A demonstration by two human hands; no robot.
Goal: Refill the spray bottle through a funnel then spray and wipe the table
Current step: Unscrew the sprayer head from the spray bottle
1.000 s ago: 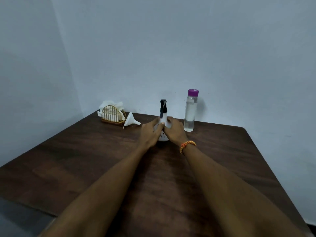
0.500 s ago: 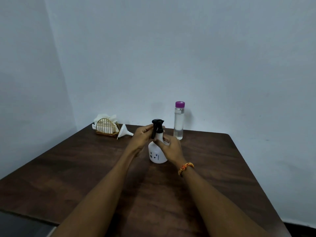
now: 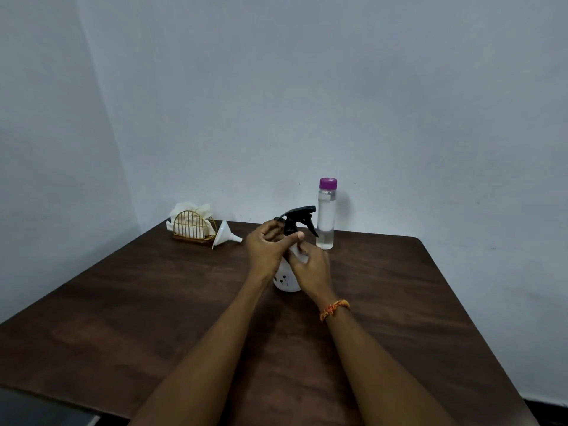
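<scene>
Much of the spray bottle (image 3: 287, 279) is lost behind the two hands: only the lower white belly with its small dark markings shows, plus a sliver of the shoulder between the fingers. Whether the black trigger head (image 3: 296, 221) is screwed tight or already loose on the neck cannot be told, since the collar sits behind the left thumb. The bottle's fill level is not readable through the white plastic.

The bottle stands upright on the dark wooden tabletop (image 3: 153, 302), toward the far middle. The left hand (image 3: 266, 249) curls round the neck just under the trigger head, thumb stretched across the front and the fingers wrapped behind. The right hand (image 3: 312, 265) clasps the bottle's shoulder from the right side, fingers bent over the white body; a woven orange band (image 3: 334, 309) rings that wrist.

Behind the hands, near the wall, a clear bottle with a purple cap (image 3: 326, 219) stands upright, nearly full of clear liquid, just to the right of the trigger head and apart from it. To the left a white funnel (image 3: 223, 235) lies on its side, its wide mouth against a small gold wire holder (image 3: 192, 227) stuffed with pale napkins. The near left corner of the tabletop is cut off by the frame.
</scene>
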